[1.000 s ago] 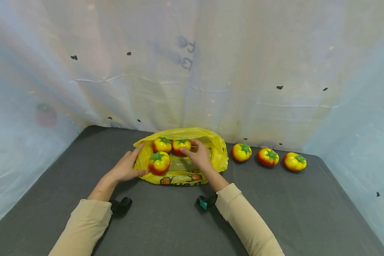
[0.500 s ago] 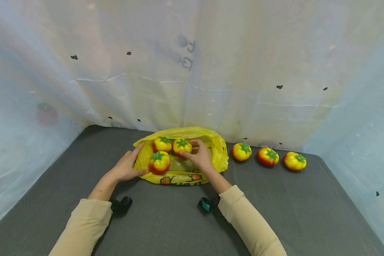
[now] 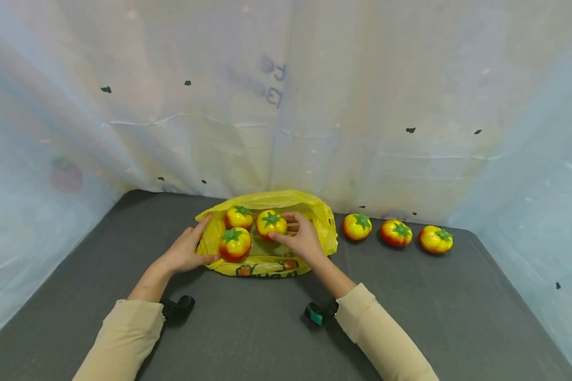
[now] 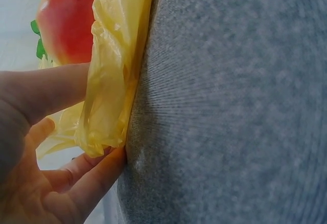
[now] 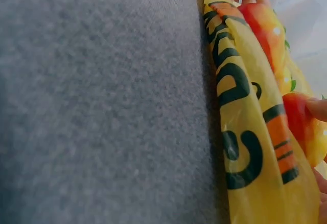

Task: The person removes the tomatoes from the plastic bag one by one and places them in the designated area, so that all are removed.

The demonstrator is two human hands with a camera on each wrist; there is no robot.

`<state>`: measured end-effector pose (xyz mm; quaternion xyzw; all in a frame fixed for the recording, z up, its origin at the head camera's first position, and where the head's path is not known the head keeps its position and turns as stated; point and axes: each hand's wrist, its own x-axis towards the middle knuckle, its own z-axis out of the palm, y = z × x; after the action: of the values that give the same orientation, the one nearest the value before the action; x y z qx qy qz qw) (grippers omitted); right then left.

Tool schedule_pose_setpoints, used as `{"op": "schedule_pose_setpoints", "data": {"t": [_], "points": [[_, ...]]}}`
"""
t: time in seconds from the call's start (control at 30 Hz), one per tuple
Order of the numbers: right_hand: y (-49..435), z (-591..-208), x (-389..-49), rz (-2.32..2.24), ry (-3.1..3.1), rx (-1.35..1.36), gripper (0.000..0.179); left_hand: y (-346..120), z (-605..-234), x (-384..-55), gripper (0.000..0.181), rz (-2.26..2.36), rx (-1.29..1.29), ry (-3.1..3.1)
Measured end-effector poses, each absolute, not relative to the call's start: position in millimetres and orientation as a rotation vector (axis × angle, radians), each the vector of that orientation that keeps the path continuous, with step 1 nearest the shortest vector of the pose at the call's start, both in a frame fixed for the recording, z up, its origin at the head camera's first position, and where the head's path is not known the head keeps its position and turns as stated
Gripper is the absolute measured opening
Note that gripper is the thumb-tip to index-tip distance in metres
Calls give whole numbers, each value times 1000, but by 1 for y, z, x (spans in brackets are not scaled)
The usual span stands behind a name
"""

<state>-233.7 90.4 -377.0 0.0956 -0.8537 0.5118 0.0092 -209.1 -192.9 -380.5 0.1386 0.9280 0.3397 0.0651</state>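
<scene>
A yellow plastic bag (image 3: 286, 200) lies with its mouth spread wide on the dark table. My left hand (image 3: 186, 250) holds its left side; in the left wrist view the thumb (image 4: 56, 86) goes inside the bag's edge while other fingers stay outside. Inside the bag at left are two red-and-yellow tomatoes, a rear tomato (image 3: 238, 217) and a front tomato (image 3: 234, 245). With thumb and fingers my right hand (image 3: 305, 241) grips another tomato (image 3: 270, 224) within the bag's mouth. Part of this tomato shows in the right wrist view, beside the printed bag front (image 5: 245, 111).
To the right of the bag stand three more tomatoes in a row: a near one (image 3: 356, 227), a middle one (image 3: 395, 233) and a far one (image 3: 436, 239). A pale plastic sheet (image 3: 314, 106) rises behind the dark table (image 3: 248, 328) and along its sides.
My right hand has drawn its tomato slightly right and towards me, away from the rear tomato. The left hand stays at the bag's side. The whole head view has shifted a little.
</scene>
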Motion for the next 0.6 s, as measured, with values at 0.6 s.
{"op": "schedule_pose_setpoints", "data": {"t": [0.6], "points": [[123, -358, -221, 1586, -2629, 280, 54, -196, -384, -210, 97, 1026, 446, 2790]]}}
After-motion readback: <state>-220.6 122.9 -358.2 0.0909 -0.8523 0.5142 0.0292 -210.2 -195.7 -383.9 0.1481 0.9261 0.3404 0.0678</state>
